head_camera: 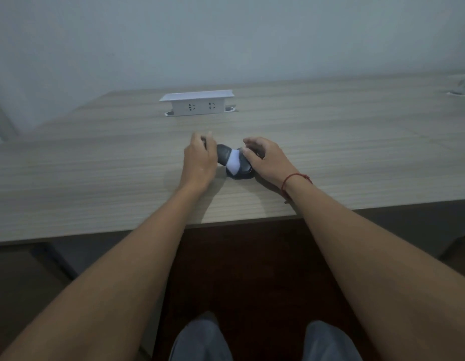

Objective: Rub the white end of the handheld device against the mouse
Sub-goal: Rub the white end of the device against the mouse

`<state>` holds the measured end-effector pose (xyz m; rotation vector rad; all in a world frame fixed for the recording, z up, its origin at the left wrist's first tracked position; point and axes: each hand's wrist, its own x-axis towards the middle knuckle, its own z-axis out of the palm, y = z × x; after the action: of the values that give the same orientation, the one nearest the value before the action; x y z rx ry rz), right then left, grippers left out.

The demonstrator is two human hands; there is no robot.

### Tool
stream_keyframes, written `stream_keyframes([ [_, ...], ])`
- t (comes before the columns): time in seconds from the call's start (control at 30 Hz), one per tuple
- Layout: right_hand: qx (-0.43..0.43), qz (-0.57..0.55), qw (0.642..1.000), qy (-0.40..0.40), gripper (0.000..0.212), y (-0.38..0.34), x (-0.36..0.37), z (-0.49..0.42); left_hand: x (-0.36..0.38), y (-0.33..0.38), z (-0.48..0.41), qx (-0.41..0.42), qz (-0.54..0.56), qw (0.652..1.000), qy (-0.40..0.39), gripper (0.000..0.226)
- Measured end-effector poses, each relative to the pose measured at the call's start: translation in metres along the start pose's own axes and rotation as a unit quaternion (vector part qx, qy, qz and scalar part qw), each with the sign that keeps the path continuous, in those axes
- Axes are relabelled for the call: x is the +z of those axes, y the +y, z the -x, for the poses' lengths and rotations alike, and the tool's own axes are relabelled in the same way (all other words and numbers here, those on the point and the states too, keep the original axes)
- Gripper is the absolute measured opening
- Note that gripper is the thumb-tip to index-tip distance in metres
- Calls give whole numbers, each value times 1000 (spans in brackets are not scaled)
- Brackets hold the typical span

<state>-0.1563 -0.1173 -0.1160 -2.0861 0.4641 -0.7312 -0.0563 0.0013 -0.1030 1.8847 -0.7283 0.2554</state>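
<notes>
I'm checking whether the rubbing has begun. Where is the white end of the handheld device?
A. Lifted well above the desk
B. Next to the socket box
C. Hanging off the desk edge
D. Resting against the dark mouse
D: the white end lies against the mouse, between the left hand and the right hand.

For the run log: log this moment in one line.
left hand: holds device | white end: on mouse | right hand: steadies mouse | desk

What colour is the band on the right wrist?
Red band, seen in the head view.
</notes>
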Motion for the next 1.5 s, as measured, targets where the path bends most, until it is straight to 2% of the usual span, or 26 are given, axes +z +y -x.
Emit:
stream_keyframes([
  [0.1,4,-16,1000,11,43,-3,-1,3,-5,-5,-3,-49,20,997,61,35],
  [0.2,35,14,998,40,55,-2,2,2,-7,0,-3,-32,53,994,86,26],
  [0.27,39,51,997,46,69,0,5,2,-3,2,0,-24,61,995,80,25],
  [0.4,17,137,990,20,89,0,7,5,0,-2,-1,-71,44,994,64,26],
  [0.57,-1,251,968,17,100,-2,13,5,-2,-6,-6,-93,71,984,134,37],
  [0.73,0,298,954,26,90,-4,16,5,-1,-6,-6,-83,87,983,138,25],
  [0.87,-13,224,974,-27,76,-2,12,3,0,-5,-4,-64,81,989,109,25],
  [1.0,8,178,984,7,80,-3,10,7,1,-4,-2,-35,83,993,75,26],
  [1.07,16,178,984,26,74,-2,8,7,2,-3,-1,-8,82,995,60,26],
  [1.2,16,131,991,-1,67,-3,5,6,4,-4,-1,36,64,997,24,27],
  [1.27,13,107,994,-5,67,-3,4,6,5,-6,-2,33,9,999,30,31],
  [1.37,7,95,995,-14,69,-3,1,7,2,-8,-7,-31,-80,993,76,36],
  [1.43,6,92,996,-19,70,-2,0,6,1,-7,-10,-61,-35,993,94,35],
  [1.5,10,79,997,-19,70,-1,0,5,3,-3,-9,-32,44,994,100,30],
])
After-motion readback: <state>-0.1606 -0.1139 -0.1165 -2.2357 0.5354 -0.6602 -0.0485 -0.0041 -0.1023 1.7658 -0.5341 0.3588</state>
